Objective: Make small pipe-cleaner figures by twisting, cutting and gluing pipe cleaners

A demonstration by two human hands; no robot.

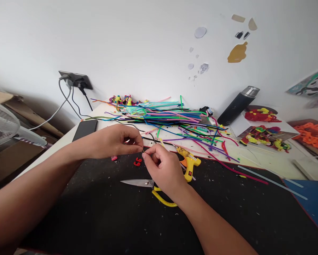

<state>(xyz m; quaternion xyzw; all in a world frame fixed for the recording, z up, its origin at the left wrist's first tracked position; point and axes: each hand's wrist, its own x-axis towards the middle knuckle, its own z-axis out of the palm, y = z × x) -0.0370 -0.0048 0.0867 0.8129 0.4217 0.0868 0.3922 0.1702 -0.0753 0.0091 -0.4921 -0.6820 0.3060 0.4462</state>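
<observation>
My left hand [119, 141] is closed in a pinch, thumb against fingertips. Close to its fingertips, my right hand [165, 168] pinches too. A tiny thin strand shows where the fingertips meet, too small to name. Below them, scissors [137, 182] with yellow handles lie on the black mat [116, 219], partly hidden by my right hand. A yellow hot glue gun [192, 164] rests just beyond that hand. Small red curled pieces [138, 162] lie on the mat between the hands, and a small pinkish-red bit [114, 158] is near my left wrist.
A heap of colourful pipe cleaners [164, 115] spreads along the wall. A dark phone [85, 130] lies at the left, near a fan [2, 124]. At the right stand a black flask [238, 105] and small colourful figures [263, 136]. Clear glue sticks [272, 182] cross the mat's right side.
</observation>
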